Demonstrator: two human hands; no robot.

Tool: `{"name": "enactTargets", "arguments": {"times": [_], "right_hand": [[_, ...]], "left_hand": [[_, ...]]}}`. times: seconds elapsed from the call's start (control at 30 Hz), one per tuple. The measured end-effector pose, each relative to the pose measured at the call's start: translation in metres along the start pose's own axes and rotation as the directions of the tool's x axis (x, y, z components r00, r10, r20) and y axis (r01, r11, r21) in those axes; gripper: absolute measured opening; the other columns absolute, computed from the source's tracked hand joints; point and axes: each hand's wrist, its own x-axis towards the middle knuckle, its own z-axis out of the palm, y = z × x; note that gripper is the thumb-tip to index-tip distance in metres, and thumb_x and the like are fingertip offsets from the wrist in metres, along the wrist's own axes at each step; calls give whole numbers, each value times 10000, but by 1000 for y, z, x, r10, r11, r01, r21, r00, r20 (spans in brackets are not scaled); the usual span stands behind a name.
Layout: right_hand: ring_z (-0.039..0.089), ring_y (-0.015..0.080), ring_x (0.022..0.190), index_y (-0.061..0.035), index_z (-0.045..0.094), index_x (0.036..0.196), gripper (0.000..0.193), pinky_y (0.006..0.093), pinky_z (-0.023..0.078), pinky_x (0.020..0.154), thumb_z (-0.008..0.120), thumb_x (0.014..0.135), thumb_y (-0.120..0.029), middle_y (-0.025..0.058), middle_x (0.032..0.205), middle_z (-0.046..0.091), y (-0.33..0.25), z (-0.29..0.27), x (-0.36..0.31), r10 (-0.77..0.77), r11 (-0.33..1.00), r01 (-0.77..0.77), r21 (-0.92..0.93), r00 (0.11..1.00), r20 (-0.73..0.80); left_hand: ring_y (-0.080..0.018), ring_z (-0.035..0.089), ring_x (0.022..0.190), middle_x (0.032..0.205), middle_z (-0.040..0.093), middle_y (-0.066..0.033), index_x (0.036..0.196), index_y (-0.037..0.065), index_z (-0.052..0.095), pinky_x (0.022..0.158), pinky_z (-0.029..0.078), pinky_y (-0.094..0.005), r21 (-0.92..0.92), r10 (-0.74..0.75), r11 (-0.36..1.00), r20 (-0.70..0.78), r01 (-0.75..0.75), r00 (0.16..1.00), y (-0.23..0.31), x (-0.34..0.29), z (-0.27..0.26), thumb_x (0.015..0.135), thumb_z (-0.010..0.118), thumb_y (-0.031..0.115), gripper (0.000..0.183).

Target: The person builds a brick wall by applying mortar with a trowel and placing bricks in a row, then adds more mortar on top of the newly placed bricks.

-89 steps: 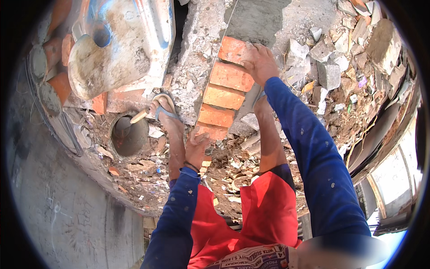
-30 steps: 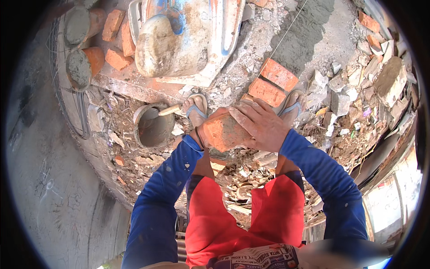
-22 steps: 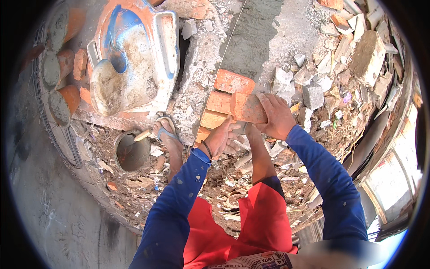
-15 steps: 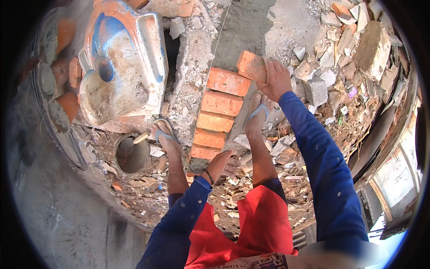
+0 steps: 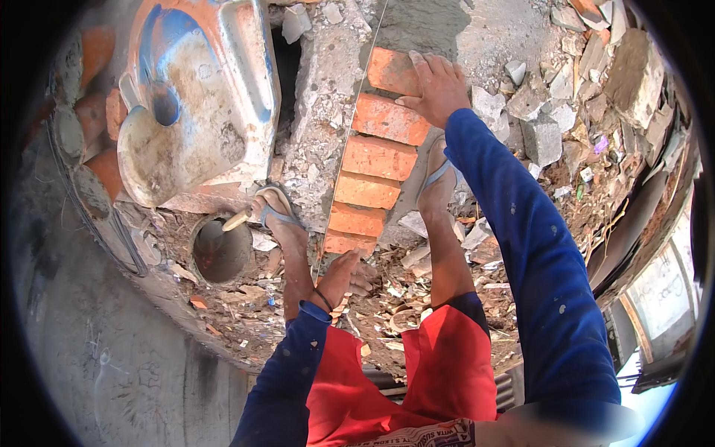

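Head camera view: a worker's right hand [image 5: 439, 89], at upper center of the frame, grips the right end of an orange brick [image 5: 390, 69], thumb along its lower side and fingers over its top. Half a second earlier that brick was tilted out to the right of the row; now it lies in line at the upper end, making six bricks where five had lain. The left hand [image 5: 344, 277], at lower center, is empty as far as can be seen, its fingers loosely spread beside the lowest brick [image 5: 348, 244]; whether they touch it cannot be told.

Between the hands, the other bricks [image 5: 378, 158] lie side by side along a taut string [image 5: 380, 24], which runs down their left ends. Beyond the gripped brick, wet gray mortar [image 5: 424, 28] reaches the top of the frame.

Sandaled feet straddle the row. Left of center, a bucket [image 5: 246, 249] sunk in the debris holds a tool with a wooden handle [image 5: 237, 220]. A stained blue-and-white basin [image 5: 205, 112] fills the upper left, broken rubble [image 5: 542, 140] the upper right, and a gray wall [image 5: 134, 350] the lower left.
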Motion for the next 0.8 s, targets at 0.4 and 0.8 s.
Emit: {"name": "enactTargets", "arguments": {"times": [0.4,0.8], "right_hand": [[373,433,1386,-102,315,1538,798,480,358,1135,641,911,-474,229,1461,434,32,13,-12,-170,979,179,95,981,-95],[414,343,1374,-166,351,1532,732,488,343,1123,631,918,-449,120,1469,464,8,0,-8,-67,997,65,-49,997,-33]], "left_hand": [[-204,692,701,1059,693,-156,1481,68,382,612,596,-332,-31,-6,1000,7,6,1000,-3,-2,7,1021,484,503,641],[-191,685,717,1072,685,-156,1488,57,376,625,595,-328,2,-15,1000,13,15,1000,2,-1,8,1003,496,540,694]]}}
